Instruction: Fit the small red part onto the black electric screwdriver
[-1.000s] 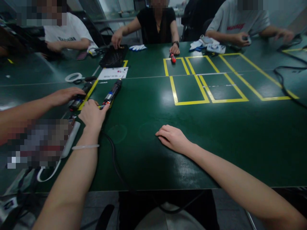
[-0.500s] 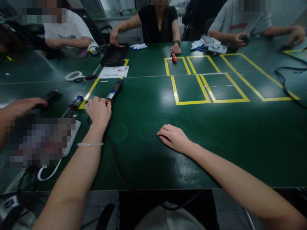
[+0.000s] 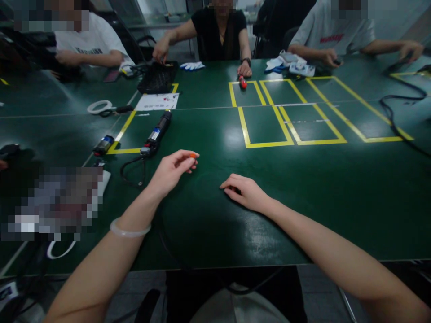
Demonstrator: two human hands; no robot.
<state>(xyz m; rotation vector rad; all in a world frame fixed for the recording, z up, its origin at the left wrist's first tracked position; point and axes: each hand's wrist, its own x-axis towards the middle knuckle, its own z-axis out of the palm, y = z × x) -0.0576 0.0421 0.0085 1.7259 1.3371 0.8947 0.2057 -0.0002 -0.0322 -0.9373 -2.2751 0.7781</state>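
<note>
My left hand (image 3: 170, 170) hovers just above the green table (image 3: 208, 224), thumb and fingertips pinched on a small orange piece (image 3: 192, 155). Behind it to the left lies a black electric screwdriver (image 3: 157, 131), its black cable (image 3: 132, 172) looped on the table. Palm down on the table, my right hand (image 3: 244, 193) rests with its fingers loosely bent and nothing seen in it. The two hands are about a hand's width apart.
Yellow tape rectangles (image 3: 266, 123) mark the table's middle. A small black and blue part (image 3: 103, 145), a white tape roll (image 3: 97, 106), a paper sheet (image 3: 156, 102) and a black tray (image 3: 158, 77) lie at the left. Several people sit around the table; one hand rests by a red tool (image 3: 242, 82).
My left hand has left the screwdriver's end and moved right toward the middle, now pinching a small orange piece. The neighbour's hand at the left has drawn back. My right hand stayed still.
</note>
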